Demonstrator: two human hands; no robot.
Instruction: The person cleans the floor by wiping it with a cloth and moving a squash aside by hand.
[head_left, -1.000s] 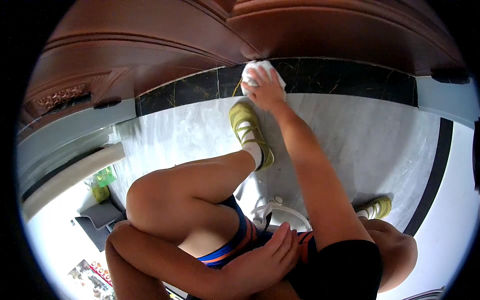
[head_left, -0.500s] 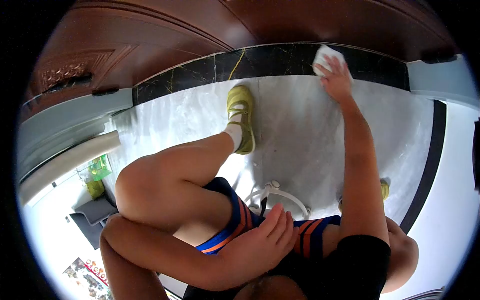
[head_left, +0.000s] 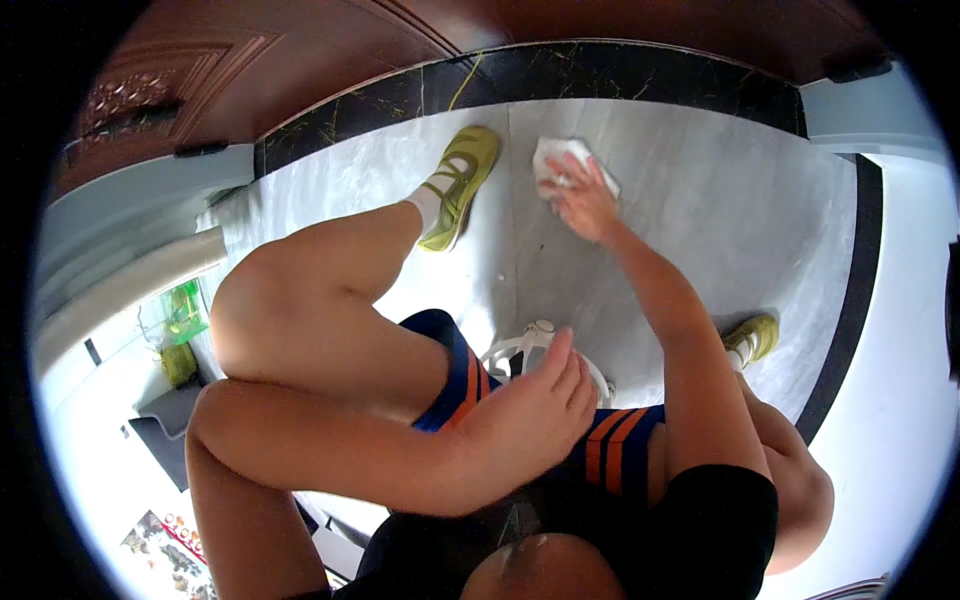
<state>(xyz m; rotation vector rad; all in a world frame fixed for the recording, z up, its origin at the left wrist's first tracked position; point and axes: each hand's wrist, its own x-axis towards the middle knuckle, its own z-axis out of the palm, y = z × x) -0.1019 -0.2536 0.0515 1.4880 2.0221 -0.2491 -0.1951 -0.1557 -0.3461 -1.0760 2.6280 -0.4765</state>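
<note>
My right hand grips a white cloth against the grey floor, to the right of my green shoe. The fingers are bent over the cloth and cover part of it. My left hand hangs in front of my lap with its fingers stretched and nothing in it. Its forearm passes across my raised knee.
A black marble strip runs along the foot of a brown panelled door. The white base of a stool shows below me. My other green shoe is on the right. A green bag stands at the left.
My right hand first slid the cloth rightward along the black strip, then brought it back left and nearer to me onto the grey floor. The view has shifted, and my left hand sits higher in it.
</note>
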